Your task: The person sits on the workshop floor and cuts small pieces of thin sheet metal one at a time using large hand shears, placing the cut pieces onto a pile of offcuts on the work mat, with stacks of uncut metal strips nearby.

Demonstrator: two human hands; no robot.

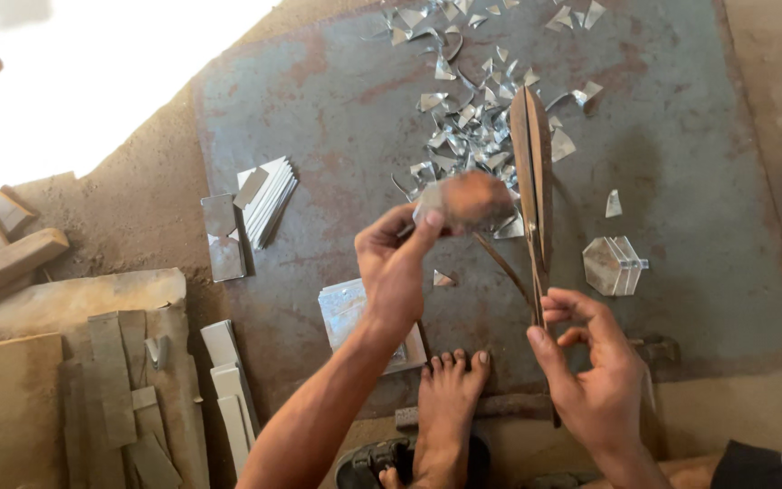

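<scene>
Head view: nearest the camera, a bare foot (448, 398) rests at the near edge of the rusty metal plate (681, 181). Just above it, the right hand (595, 380) curls closed around the lower handle of tall metal shears (532, 181) standing upright on the plate. Left of the shears, the left hand (395, 267) pinches a blurred sheet-metal piece (465, 199) between thumb and fingers. Beyond, at the plate's far side, shiny offcuts (463, 118) lie scattered; cut octagonal pieces (613, 265) are stacked right of the shears.

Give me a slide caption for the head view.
Left hand holds a metal piece; right hand grips shears.
</scene>
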